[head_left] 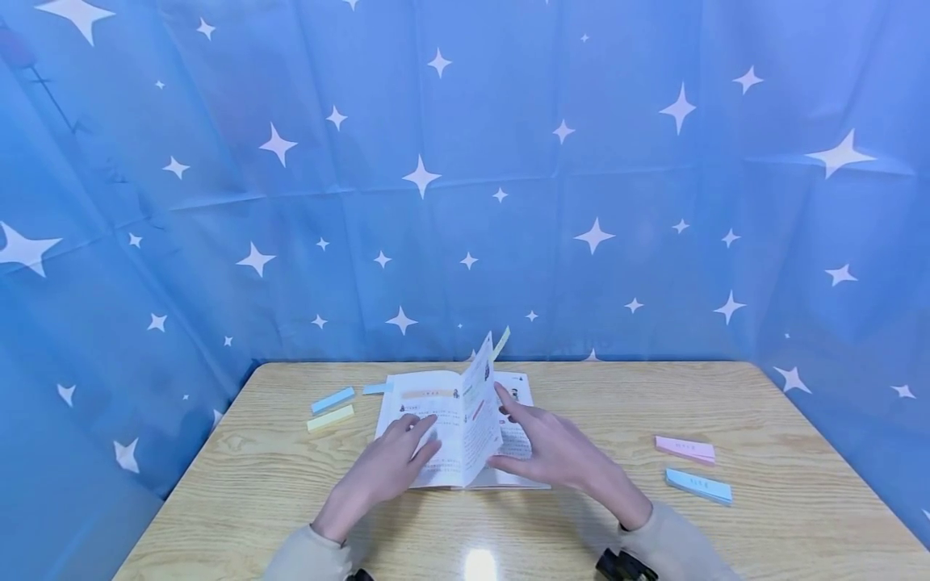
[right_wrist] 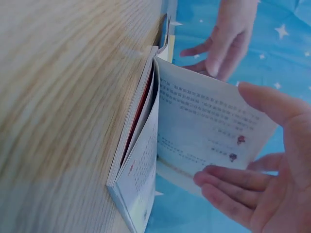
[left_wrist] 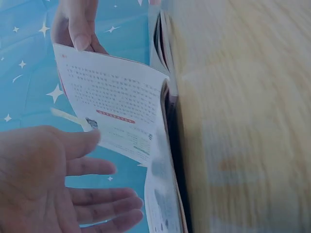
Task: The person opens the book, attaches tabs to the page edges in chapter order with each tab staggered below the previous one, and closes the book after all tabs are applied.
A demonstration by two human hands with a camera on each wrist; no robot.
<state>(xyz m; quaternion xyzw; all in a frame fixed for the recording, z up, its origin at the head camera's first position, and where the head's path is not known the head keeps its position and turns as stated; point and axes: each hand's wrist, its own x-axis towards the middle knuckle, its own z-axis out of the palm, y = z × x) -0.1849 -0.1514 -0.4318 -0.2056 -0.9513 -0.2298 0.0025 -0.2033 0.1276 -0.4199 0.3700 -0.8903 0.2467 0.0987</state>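
Behind everything you have the star-printed blue curtain (head_left: 501,194), with the wood-grain tabletop (head_left: 610,420) in front of it. Your open book (head_left: 429,432) lies at the middle of that tabletop. One leaf (head_left: 479,428) stands raised at the spine, between left and right halves; I judge this page-turn about midway: book opened, leaf lifted, laying it flat not yet done.

Your right hand (head_left: 545,444) is at the leaf's free edge, thumb and fingers spread apart; how firmly they touch, I cannot tell. Your left hand (head_left: 395,457) is over the left page, fingers apart and holding nothing.

To the right lie a pink pad (head_left: 685,449) and, nearer you, a blue pad (head_left: 699,486); left of the book, a blue slip (head_left: 333,400) and a yellow slip (head_left: 330,418).

Smallest, a blue tab (head_left: 375,389) juts from the book's far left, and a yellow tab (head_left: 501,344) from the leaf's far edge; both look placed.
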